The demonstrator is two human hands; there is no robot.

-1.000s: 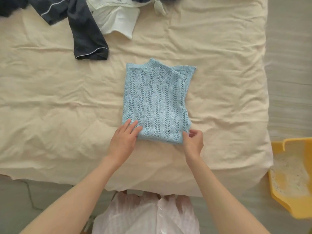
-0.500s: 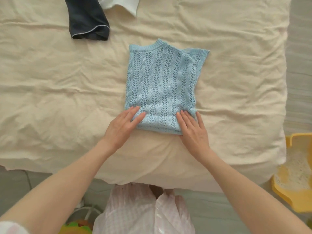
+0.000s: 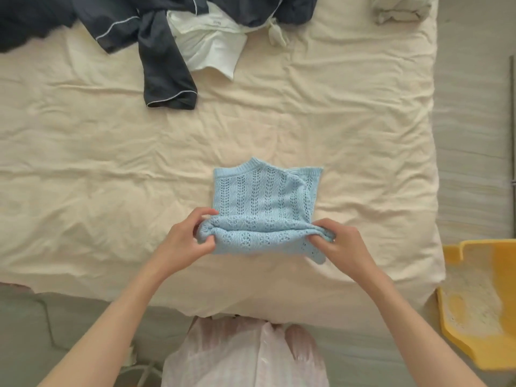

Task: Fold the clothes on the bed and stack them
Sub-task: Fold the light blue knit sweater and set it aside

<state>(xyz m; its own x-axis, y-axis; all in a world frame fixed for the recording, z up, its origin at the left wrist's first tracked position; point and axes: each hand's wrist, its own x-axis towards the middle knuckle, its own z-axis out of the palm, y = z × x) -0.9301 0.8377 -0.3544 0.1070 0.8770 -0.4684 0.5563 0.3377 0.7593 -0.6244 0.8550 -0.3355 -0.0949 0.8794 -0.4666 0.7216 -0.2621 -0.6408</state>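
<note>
Both hands, the left (image 3: 185, 240) and the right (image 3: 339, 243), grip the sweater's (image 3: 265, 196) lifted near edge on the bed (image 3: 111, 169).

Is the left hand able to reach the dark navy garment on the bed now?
Probably not yet: the left hand grips the blue knit top. Bare sheet lies between it and the navy garment, so nothing blocks it once freed.

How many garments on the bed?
4 at least: blue knit in both hands, navy garment and white shirt at the top, pale bundle top right; more may be hidden.
</note>
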